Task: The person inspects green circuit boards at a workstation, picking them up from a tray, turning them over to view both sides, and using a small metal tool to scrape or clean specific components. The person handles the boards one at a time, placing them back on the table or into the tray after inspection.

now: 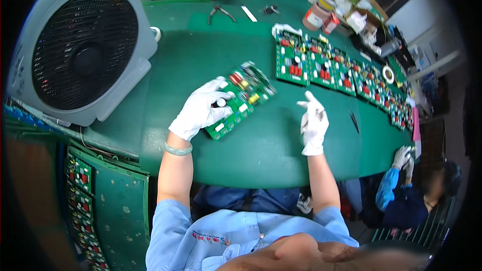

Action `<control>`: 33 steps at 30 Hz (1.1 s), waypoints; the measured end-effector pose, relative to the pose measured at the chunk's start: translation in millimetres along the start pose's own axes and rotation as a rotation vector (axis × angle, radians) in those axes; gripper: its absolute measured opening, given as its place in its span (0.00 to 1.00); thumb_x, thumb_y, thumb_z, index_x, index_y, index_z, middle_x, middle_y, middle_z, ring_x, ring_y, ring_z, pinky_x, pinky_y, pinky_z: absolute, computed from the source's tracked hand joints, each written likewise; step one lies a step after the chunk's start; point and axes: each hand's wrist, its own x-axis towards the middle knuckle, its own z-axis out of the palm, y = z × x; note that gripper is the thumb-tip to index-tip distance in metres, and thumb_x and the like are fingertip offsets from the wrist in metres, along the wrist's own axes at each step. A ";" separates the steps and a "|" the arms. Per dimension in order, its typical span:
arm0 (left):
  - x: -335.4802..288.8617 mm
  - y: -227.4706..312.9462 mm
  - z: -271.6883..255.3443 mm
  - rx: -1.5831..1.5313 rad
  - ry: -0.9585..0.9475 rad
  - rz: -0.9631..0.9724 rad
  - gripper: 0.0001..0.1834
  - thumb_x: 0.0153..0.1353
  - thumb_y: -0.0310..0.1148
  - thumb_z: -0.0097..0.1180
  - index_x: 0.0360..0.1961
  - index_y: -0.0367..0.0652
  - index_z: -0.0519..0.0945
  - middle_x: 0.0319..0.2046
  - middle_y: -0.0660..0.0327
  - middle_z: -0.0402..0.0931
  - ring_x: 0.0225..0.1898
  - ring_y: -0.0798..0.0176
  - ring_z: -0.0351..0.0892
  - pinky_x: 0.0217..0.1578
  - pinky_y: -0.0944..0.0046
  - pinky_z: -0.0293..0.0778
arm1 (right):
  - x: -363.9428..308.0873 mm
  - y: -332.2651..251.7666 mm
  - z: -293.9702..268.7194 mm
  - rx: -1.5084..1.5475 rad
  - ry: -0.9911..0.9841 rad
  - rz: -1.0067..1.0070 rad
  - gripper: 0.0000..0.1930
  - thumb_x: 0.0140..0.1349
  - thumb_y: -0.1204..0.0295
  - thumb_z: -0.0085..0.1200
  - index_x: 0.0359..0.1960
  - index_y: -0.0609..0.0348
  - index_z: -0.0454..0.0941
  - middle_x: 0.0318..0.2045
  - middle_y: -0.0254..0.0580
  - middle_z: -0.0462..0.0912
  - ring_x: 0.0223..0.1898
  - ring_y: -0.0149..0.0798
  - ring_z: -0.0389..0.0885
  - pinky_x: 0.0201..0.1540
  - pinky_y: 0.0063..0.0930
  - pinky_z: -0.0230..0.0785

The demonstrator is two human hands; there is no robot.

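A green circuit board [246, 101] with red, yellow and white parts is tilted over the table mat. My left hand [200, 109], in a white glove, grips its near left end, with the fingers over a round white-topped component. To the right of the board, my gloved right hand [314, 124] hovers above the mat, touching nothing. Its index finger points forward, apart from the thumb, and it appears to hold nothing. Beyond it, several similar boards [291, 69] stand in a row running to the right. A pair of dark tweezers [354, 122] lies right of that hand.
A large grey fan [85, 55] stands at the left. Cutting pliers [221, 14] and a white strip [249, 13] lie at the back. Jars [317, 16] and a tape roll [388, 74] are further right. A co-worker's gloved hands [403, 157] work at the right edge. More boards [80, 175] fill the lower left.
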 end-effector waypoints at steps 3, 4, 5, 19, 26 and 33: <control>4.3 24.0 15.2 -0.189 -0.298 0.144 0.23 0.49 0.34 0.76 0.49 0.47 0.90 0.69 0.50 0.73 0.71 0.44 0.69 0.72 0.50 0.64 | -0.2 -1.6 -22.7 0.002 0.141 0.125 0.19 0.79 0.63 0.48 0.63 0.61 0.78 0.42 0.47 0.88 0.17 0.20 0.68 0.14 0.15 0.57; 7.3 31.1 20.8 -0.175 -0.375 0.179 0.25 0.49 0.37 0.77 0.51 0.48 0.89 0.69 0.50 0.72 0.72 0.43 0.67 0.73 0.48 0.61 | -0.3 -0.9 -30.2 -0.005 0.115 0.158 0.20 0.79 0.62 0.49 0.63 0.61 0.79 0.42 0.47 0.88 0.17 0.20 0.69 0.14 0.15 0.57; 9.7 37.0 26.1 -0.152 -0.450 0.236 0.27 0.50 0.40 0.77 0.53 0.50 0.89 0.70 0.50 0.71 0.73 0.42 0.65 0.75 0.47 0.57 | -2.2 -0.6 -38.7 -0.011 0.090 0.197 0.20 0.78 0.62 0.50 0.62 0.61 0.79 0.43 0.47 0.88 0.17 0.20 0.69 0.14 0.15 0.57; -24.5 57.7 -3.5 -0.226 -0.369 -0.733 0.18 0.75 0.40 0.55 0.35 0.35 0.79 0.20 0.56 0.80 0.20 0.62 0.82 0.25 0.64 0.74 | -22.0 -24.0 -62.9 -0.171 -0.317 0.592 0.26 0.70 0.54 0.61 0.53 0.69 0.82 0.16 0.29 0.75 0.11 0.20 0.66 0.13 0.17 0.53; 9.7 36.3 33.5 -0.574 0.069 -0.572 0.14 0.75 0.43 0.59 0.35 0.45 0.79 0.25 0.76 0.68 0.25 0.81 0.63 0.25 0.73 0.61 | -26.2 -0.6 -74.2 0.307 -0.263 0.343 0.22 0.72 0.55 0.59 0.43 0.67 0.82 0.24 0.33 0.83 0.12 0.22 0.69 0.13 0.19 0.56; 22.8 26.8 61.9 -0.699 0.164 -0.486 0.12 0.77 0.39 0.54 0.45 0.41 0.81 0.36 0.71 0.80 0.37 0.79 0.78 0.39 0.75 0.72 | -26.4 12.5 -84.9 0.334 -0.189 0.311 0.19 0.70 0.56 0.64 0.39 0.64 0.83 0.24 0.36 0.84 0.12 0.23 0.70 0.14 0.18 0.56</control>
